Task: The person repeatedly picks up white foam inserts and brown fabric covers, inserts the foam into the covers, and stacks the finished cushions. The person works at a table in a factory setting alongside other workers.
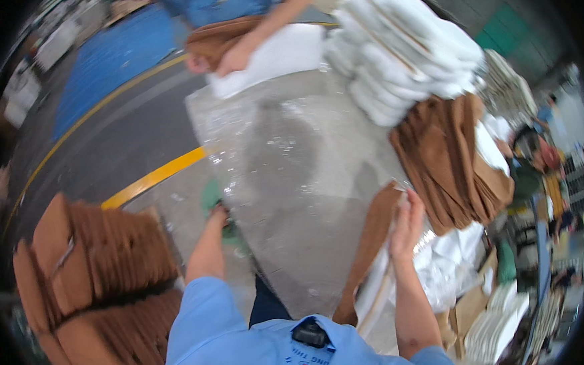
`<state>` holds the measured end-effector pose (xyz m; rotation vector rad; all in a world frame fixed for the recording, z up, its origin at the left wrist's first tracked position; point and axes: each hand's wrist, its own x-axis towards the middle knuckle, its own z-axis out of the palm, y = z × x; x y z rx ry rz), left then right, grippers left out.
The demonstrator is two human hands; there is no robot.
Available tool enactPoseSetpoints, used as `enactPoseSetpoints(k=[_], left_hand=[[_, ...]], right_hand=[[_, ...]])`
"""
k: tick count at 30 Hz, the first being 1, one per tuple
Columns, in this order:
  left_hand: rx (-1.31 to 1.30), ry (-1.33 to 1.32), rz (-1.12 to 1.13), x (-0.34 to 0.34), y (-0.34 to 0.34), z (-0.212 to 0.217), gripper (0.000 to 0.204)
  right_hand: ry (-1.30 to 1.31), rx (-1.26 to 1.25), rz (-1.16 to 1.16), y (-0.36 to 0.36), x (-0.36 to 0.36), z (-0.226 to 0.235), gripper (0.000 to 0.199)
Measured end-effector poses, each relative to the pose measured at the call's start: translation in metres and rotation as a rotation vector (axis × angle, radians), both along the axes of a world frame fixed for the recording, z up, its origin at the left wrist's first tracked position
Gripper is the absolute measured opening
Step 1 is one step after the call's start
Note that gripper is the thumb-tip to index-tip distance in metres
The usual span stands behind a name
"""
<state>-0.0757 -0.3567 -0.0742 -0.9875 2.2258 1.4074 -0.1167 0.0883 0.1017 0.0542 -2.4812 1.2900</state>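
Observation:
A padded piece (371,244), brown on one face and white on the other, stands tilted along the right side of the grey table (295,229). My right hand (407,225) lies along its white side with fingers stretched out, beside some shiny clear plastic. Past the table's left edge hangs my left hand (221,215), small and blurred. Its fingers are partly hidden, and a green slipper-like thing shows behind it. Across the table a person in a blue shirt holds a brown piece (226,42) above a white pad (271,60).
Tall stacks of white pads (404,42) and folded brown pieces (448,159) stand on the right. Crumpled clear plastic bags (447,266) lie below them. At my left are stacked brown pieces (102,254). A yellow floor line (154,176) runs beyond the table.

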Motion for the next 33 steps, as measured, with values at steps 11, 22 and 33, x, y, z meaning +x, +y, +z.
enactPoseSetpoints(k=[11, 22, 33], left_hand=[[-0.704, 0.061, -0.063, 0.023, -0.044, 0.046, 0.042], [0.930, 0.876, -0.329, -0.005, 0.181, 0.112, 0.076], [0.462, 0.562, -0.232, -0.070, 0.330, 0.144, 0.043]], right_hand=[[0.000, -0.217, -0.030, -0.005, 0.000, 0.016, 0.049], [0.014, -0.276, -0.004, -0.005, -0.006, 0.000, 0.046], [-0.452, -0.763, 0.077, 0.051, -0.074, 0.006, 0.033]])
